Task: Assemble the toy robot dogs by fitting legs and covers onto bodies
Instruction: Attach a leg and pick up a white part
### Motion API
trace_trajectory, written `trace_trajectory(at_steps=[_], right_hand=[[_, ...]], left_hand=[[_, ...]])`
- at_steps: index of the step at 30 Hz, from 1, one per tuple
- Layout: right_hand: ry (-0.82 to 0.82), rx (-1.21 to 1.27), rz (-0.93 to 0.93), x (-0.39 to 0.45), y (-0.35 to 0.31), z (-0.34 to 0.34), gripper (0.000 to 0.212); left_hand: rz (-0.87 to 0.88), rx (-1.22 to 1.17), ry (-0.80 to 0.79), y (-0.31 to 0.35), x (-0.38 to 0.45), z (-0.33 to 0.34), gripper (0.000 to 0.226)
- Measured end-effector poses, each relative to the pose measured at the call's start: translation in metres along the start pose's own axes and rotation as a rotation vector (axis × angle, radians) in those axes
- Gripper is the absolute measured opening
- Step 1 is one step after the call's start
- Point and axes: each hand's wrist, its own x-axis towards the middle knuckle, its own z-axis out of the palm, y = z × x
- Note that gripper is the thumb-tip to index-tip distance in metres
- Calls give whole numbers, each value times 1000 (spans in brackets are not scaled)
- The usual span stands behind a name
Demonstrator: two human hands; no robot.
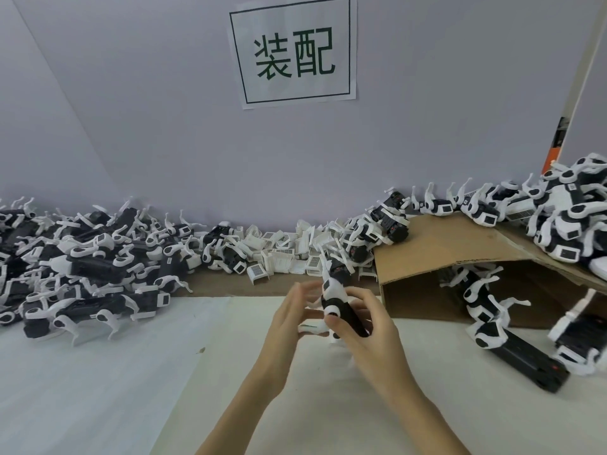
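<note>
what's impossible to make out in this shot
Head view only:
- Left hand: fingers motion-blurred; unclear what they hold.
- Toy dog: lower body hidden by right hand.
- Cardboard box: inside shadowed, contents partly hidden.
- Right pile of dogs: cut off by the frame edge.

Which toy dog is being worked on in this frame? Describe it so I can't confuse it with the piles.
Start at the paper sign on the wall and drop straight down to the white table. There, the right hand grips a black-and-white toy dog. It alone is lifted off the table, apart from every pile.
</note>
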Motion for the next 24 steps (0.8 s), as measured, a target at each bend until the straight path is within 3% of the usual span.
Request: trace_trajectory(at_steps=[2, 4, 7, 11, 16, 20, 24], right_hand=[[-88, -73, -77, -1, 2, 2, 52], [-164, -140, -128, -3, 5, 7, 63], [-215, -162, -28, -6, 4, 16, 77], [-195, -59, 83, -2, 3, 13, 73], [-132, -72, 40, -3, 3, 5, 81], [-187, -190, -123, -10, 0, 13, 87], [-248, -250, -214, -18, 1, 36, 64]], left_hand=[[61, -10, 72, 0, -2, 4, 45], [37, -127, 167, 4, -2, 4, 46], [-75, -266, 209, 7, 0, -6, 59], [-66, -281, 257, 6, 3, -13, 70], [101, 17, 316, 6, 3, -14, 64], [294, 181, 355, 10, 2, -21, 60], [431, 257, 525, 14, 1, -28, 61]])
